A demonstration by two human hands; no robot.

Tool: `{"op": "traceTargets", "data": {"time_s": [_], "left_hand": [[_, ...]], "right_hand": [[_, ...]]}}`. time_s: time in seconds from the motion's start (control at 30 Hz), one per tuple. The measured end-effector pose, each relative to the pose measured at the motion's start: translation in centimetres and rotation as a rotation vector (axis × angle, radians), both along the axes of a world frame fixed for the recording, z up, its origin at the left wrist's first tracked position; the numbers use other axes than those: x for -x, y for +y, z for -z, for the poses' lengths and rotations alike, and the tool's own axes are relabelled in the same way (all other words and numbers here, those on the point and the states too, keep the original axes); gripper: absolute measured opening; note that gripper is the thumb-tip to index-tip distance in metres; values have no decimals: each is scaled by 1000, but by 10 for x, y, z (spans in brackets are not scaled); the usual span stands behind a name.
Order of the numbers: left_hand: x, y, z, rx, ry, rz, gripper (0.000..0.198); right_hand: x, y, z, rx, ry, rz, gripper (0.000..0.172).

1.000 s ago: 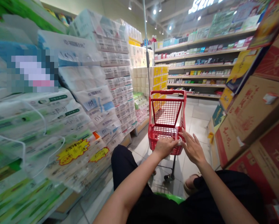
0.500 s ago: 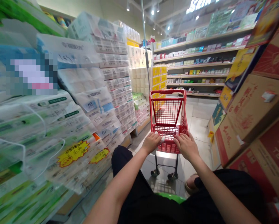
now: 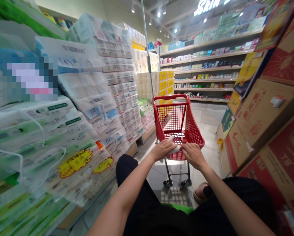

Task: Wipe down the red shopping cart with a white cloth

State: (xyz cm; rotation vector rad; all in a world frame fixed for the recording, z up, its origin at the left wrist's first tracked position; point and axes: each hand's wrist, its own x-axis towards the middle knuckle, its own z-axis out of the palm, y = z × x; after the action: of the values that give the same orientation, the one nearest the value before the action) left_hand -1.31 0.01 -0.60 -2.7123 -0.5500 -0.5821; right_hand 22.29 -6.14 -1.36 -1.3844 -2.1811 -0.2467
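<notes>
A red plastic shopping cart (image 3: 195, 132) with a grid back and a pole stands before my knees, turned slightly askew. My left hand (image 3: 162, 150) presses a crumpled white wipe (image 3: 174, 150), tissue or cloth, against the basket's near rim. The wipe sticks out past the fingers toward the right. My right hand (image 3: 193, 155) lies over the same rim, a little to the right, its fingers bent onto the red plastic. Both thumbs are mostly hidden.
Stacked tissue packs (image 3: 105, 98) rise close on the left, with yellow price signs (image 3: 75, 163). Cardboard cartons (image 3: 264, 114) are piled on the right. Shelves of small goods (image 3: 203, 68) line the back. Under me shows a green seat (image 3: 180, 207).
The cart has turned, so its right side wall now shows and its wheels sit further right. The white wipe shows more between my hands, which have shifted slightly on the rim.
</notes>
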Motion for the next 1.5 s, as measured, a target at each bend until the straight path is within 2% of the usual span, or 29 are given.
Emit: {"op": "traceTargets", "data": {"time_s": [0.1, 0.17, 0.23, 0.33, 0.5, 0.57, 0.63, 0.8, 0.87, 0.93, 1.03, 1.13, 1.23, 1.4, 1.5], "left_hand": [[22, 17, -15, 34, 41, 123, 37], [26, 24, -21, 62, 50, 133, 34], [20, 22, -21, 86, 33, 109, 31], [-4, 3, -11, 83, -65, 15, 33], [-47, -35, 13, 15, -218, -251, 29], [-54, -40, 16, -2, -226, -281, 25], [-52, -39, 14, -4, -190, -227, 25], [-26, -19, -7, 80, -10, 119, 31], [-15, -7, -15, 141, 14, 166, 32], [-5, 7, -22, 202, -33, 101, 35], [4, 26, -27, 266, -177, -126, 38], [3, 31, -26, 276, -262, -250, 39], [-11, 13, -16, 237, -296, -232, 38], [-50, -45, 14, 151, -314, -221, 32], [-56, -56, 16, 128, -294, -213, 33]], "right_hand": [[-8, -5, 0, 33, 43, -16, 23], [-8, -8, -1, 38, 57, 3, 21], [-8, -10, -2, 37, 59, 28, 20], [-7, -10, -4, 32, 51, 66, 20], [-10, -8, -4, 36, 71, 59, 29], [-14, -7, -3, 34, 80, 52, 32], [-19, -8, 0, 34, 77, 43, 33], [-32, -11, 3, 27, 62, 8, 31], [-34, -12, 3, 30, 62, 4, 32], [-34, -10, 2, 28, 62, 17, 33], [-31, -7, 2, 13, 46, 48, 33], [-23, -4, 1, -8, 22, 83, 34], [-17, -3, 0, -40, 8, 122, 35], [-14, -3, 1, -76, -16, 141, 35], [-17, -4, 1, -78, -23, 139, 34]]}}
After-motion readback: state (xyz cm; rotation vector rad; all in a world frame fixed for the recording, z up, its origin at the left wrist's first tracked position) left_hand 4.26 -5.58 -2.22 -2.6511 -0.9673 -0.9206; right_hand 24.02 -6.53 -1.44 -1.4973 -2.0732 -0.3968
